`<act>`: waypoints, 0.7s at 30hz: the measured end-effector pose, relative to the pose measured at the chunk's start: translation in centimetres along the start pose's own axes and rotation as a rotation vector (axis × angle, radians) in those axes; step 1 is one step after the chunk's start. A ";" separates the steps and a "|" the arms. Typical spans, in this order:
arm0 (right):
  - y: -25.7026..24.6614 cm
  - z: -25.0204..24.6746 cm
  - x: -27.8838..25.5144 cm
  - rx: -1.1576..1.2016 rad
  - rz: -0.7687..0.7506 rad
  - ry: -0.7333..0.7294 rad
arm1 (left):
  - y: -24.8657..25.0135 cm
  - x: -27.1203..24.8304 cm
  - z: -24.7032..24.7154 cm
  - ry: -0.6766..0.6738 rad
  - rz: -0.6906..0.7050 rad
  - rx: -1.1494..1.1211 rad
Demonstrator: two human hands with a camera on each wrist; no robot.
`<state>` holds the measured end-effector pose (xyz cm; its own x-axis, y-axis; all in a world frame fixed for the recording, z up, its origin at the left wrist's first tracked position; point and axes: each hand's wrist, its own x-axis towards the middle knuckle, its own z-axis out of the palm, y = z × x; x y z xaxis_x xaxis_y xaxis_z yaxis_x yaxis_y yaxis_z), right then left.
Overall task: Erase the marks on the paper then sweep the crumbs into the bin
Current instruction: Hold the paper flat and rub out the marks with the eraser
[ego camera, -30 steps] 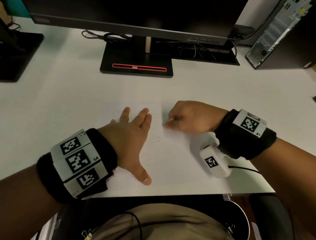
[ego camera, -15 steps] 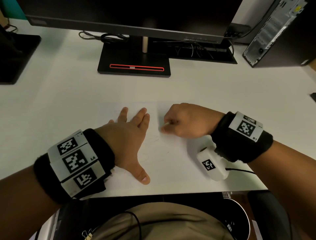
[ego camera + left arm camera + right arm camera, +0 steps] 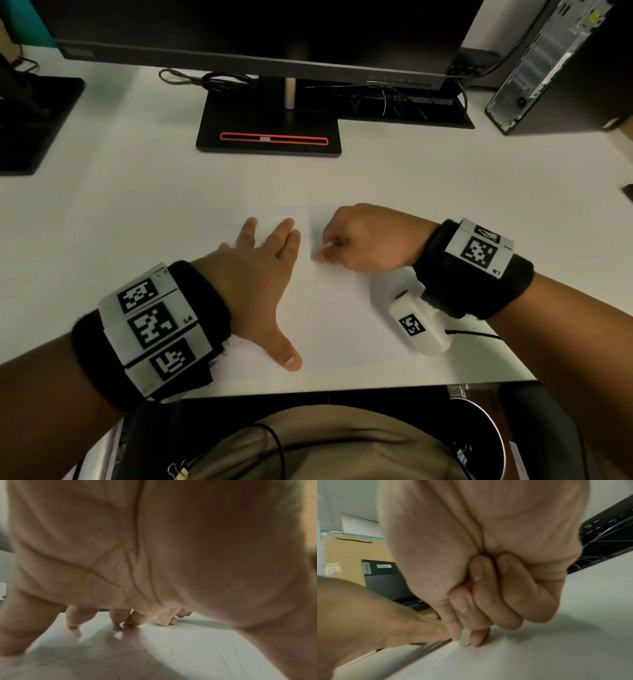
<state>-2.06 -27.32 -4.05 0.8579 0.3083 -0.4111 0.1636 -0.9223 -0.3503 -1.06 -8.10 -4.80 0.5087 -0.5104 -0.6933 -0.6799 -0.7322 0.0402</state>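
Note:
A white sheet of paper with faint pencil marks lies on the white desk near its front edge. My left hand lies flat on the paper with fingers spread, holding it down. My right hand pinches a small white eraser between thumb and fingers, its tip pressed on the paper just right of the left fingertips. The eraser shows in the right wrist view between thumb and forefinger, and the eraser shows in the left wrist view beyond my left fingers. A round bin stands below the desk's front edge at the right.
A monitor on a black stand occupies the back of the desk, with cables behind it. A computer tower stands at the back right and a dark object at the far left. The desk edge runs close to my body.
My right hand has slid slightly left and back over the paper with the eraser. The left hand has stayed flat in place.

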 end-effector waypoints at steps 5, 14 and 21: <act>-0.8 0.6 -0.3 -0.012 -0.081 -0.096 | 0.0 0.1 0.0 -0.006 -0.005 -0.011; -0.7 0.6 -0.2 0.018 -0.067 -0.054 | 0.1 0.1 0.0 -0.003 -0.006 -0.009; -0.8 1.1 -0.4 0.016 -0.078 -0.054 | 0.1 0.0 -0.1 -0.015 -0.008 -0.011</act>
<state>-3.03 -26.46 -4.55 0.8155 0.3915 -0.4263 0.2206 -0.8912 -0.3965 -1.09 -8.21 -4.72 0.5063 -0.4979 -0.7040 -0.6699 -0.7412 0.0424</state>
